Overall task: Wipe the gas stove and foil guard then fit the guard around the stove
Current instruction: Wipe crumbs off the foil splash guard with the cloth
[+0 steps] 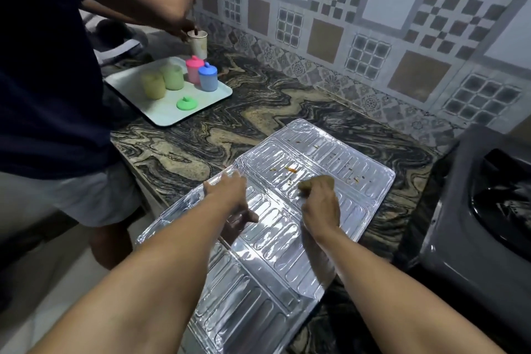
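the foil guard (287,210) is lying flat on the countertop (201,135) beside the gas stove (474,210); the left hand (230,190) is pressing it with spread fingers, the right hand (319,198) curling on it, its grip unclear; lidded and open cups are standing on a tray (169,115), contents indiscernible.

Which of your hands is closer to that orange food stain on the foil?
Right. The right hand rests on the foil guard just below the orange stain; the left hand holds the guard's left edge, farther off.
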Tool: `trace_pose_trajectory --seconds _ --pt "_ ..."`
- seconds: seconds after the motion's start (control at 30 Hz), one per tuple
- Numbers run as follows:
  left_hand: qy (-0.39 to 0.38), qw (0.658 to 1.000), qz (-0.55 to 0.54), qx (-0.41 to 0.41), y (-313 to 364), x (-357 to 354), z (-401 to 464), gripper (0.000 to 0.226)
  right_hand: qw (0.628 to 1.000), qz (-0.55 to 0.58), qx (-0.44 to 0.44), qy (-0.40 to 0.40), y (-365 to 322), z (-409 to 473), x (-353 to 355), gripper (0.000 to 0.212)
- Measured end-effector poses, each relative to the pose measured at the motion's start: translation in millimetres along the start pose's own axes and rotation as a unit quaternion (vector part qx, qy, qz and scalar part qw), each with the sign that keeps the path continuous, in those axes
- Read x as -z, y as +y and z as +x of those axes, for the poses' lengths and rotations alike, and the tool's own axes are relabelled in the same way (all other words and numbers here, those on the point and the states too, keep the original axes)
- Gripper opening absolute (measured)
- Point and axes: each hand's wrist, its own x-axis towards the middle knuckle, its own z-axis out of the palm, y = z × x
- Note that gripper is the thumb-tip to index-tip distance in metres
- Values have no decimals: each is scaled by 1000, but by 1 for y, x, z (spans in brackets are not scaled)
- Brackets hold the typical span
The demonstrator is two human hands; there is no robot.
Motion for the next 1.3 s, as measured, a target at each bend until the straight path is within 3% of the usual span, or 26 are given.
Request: trace_pose_trajectory --seconds 0.17,0.3,0.53,0.63,0.8,1.03,1.17,1.3 --pt "-10 1000 -3 3 -3 2 0 125 975 9 190 -116 -28 -3 -9 35" --pt "-13 1000 -11 9 -7 -1 1 133 944 -176 196 -199 -13 2 -11 46" --pt "-10 999 -31 16 -6 -3 0 133 900 -313 255 -165 -1 13 -15 43" --pt "-13 999 -41 18 -6 -2 -2 132 914 -312 202 -164 3 33 -18 50" --pt "-10 998 -56 9 -9 -5 2 127 942 -306 26 -135 16 70 -10 49" --pt "0 999 -53 2 -13 -11 8 127 912 -358 -192 -65 27 84 11 31" --pt "-5 1000 -16 -8 -11 -10 9 130 933 -306 -181 -58 14 87 1 28" --pt "-4 1000 -24 1 -9 -8 6 134 956 -265 -58 -115 -7 87 -23 33"
